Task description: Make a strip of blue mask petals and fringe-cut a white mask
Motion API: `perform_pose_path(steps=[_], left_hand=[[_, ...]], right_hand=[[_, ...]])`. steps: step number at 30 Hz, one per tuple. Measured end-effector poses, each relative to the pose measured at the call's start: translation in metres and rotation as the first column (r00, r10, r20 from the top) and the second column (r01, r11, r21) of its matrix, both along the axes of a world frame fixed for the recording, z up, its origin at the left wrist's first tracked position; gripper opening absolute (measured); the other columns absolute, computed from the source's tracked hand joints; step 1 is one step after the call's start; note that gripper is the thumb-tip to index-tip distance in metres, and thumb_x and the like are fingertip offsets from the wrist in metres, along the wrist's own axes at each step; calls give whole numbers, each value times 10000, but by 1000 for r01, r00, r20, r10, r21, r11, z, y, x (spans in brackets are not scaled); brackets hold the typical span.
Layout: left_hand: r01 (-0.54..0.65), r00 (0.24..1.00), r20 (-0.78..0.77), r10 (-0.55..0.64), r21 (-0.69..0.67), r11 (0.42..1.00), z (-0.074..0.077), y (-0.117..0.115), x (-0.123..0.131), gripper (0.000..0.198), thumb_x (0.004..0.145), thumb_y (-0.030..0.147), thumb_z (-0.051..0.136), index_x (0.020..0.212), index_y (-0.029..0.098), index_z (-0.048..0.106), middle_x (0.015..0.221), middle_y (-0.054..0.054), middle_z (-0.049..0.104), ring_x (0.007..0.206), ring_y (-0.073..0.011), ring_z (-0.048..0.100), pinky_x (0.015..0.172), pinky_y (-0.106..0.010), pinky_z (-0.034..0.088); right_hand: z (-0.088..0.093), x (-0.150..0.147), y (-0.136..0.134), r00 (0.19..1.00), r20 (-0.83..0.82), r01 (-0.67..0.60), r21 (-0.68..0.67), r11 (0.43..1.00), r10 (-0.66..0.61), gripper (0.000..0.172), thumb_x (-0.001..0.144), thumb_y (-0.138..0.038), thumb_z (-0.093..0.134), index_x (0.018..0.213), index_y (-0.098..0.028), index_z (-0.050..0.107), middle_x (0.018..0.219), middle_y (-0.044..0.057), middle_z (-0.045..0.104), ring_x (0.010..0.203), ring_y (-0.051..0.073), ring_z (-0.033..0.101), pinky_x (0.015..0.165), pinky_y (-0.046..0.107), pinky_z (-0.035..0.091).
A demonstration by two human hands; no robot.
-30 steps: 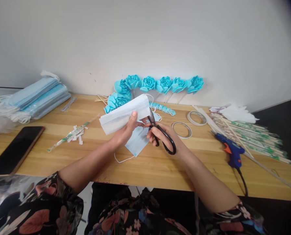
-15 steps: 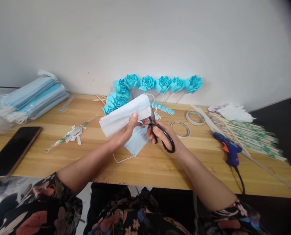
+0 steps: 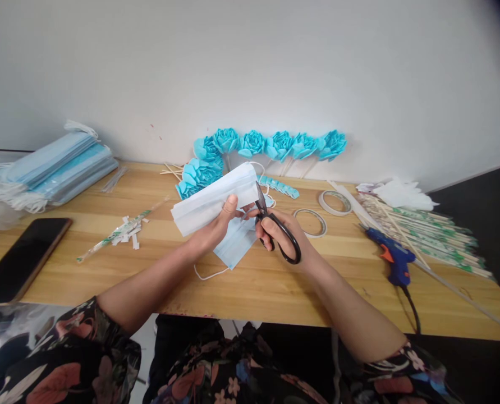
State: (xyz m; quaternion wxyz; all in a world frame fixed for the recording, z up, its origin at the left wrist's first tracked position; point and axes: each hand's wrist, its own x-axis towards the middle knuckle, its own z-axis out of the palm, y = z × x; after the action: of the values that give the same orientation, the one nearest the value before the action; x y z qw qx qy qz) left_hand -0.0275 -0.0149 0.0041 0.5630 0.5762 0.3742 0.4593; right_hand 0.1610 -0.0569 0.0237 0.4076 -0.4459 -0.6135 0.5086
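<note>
My left hand (image 3: 221,220) pinches a pale face mask (image 3: 218,193) from below, thumb on its near face, holding it tilted above the table. Black-handled scissors (image 3: 289,247) are in my right hand (image 3: 277,224), their blades pointing up at the mask's right edge. Whether the blades bite into the edge is hard to make out. A white ear loop hangs behind that edge. Under my hands, another light blue mask (image 3: 236,244) lies on the table, its ear loop toward me. Behind the held mask is a row of overlapping blue pieces (image 3: 281,186).
Blue flowers on sticks (image 3: 252,143) line the wall. Stacked masks (image 3: 60,165), a phone (image 3: 24,258) and white scraps (image 3: 127,233) lie left. To the right are tape rolls (image 3: 336,203), a blue glue gun (image 3: 390,255) with its cord, and wrapped chopsticks (image 3: 439,235).
The lower scissor handle has swung slightly toward the other handle, with my right fingers. The held mask stays nearly in place.
</note>
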Motion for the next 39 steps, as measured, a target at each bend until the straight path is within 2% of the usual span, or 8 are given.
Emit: perform_pose_path(steps=[3,12,21,25,29,33,39], left_hand=[[-4,998,-56,5,9,1000,6,-2,1,615,941,702,420,1038,190,746,1098,-120,745,1025,-276,676,1061,-425,447],[18,999,-32,-16,50,999,10,-3,2,630,938,705,422,1066,189,760,1098,-120,755,1008,-284,677,986,-408,506],[15,999,-36,-13,72,997,11,-3,2,629,940,705,415,1069,190,752,1116,-110,746,978,-269,684,975,-387,510],[25,1000,1,-25,63,998,13,-4,3,636,929,715,432,1099,186,741,1131,-110,746,1036,-283,676,947,-381,530],[20,1000,-11,-19,66,998,16,-5,4,644,913,734,440,1031,183,750,1106,-112,747,1026,-284,674,930,-367,537],[2,1000,-11,-1,91,996,14,-4,3,616,940,701,427,1046,180,738,1076,-109,744,966,-260,680,917,-367,534],[21,999,-28,-19,78,997,5,-1,2,622,963,686,391,1127,186,722,1140,-112,735,977,-250,685,963,-388,517]], right_hand=[[-1,0,0,1000,-2,5,0,1000,-5,545,884,-667,572,1088,-173,673,705,-21,561,467,70,488,455,223,386],[1,-2,-2,999,12,38,9,999,-38,544,886,-665,571,1067,-165,686,672,-32,541,434,56,467,429,209,361],[0,-2,-1,999,-2,47,22,999,-47,535,873,-669,585,1022,-166,689,645,-37,519,426,61,441,403,212,363],[1,-1,-2,999,-1,46,26,999,-46,526,871,-667,587,1001,-168,690,632,-38,513,429,61,435,402,209,360],[2,-1,-2,999,3,50,29,998,-51,509,870,-650,593,992,-166,694,624,-42,503,431,61,428,405,213,356],[2,-1,-1,998,14,58,13,998,-58,515,866,-644,598,1004,-158,699,617,-43,506,426,60,433,408,212,353],[1,0,0,998,15,68,7,998,-68,521,855,-647,606,1005,-159,704,602,-45,502,417,62,433,403,213,342]])
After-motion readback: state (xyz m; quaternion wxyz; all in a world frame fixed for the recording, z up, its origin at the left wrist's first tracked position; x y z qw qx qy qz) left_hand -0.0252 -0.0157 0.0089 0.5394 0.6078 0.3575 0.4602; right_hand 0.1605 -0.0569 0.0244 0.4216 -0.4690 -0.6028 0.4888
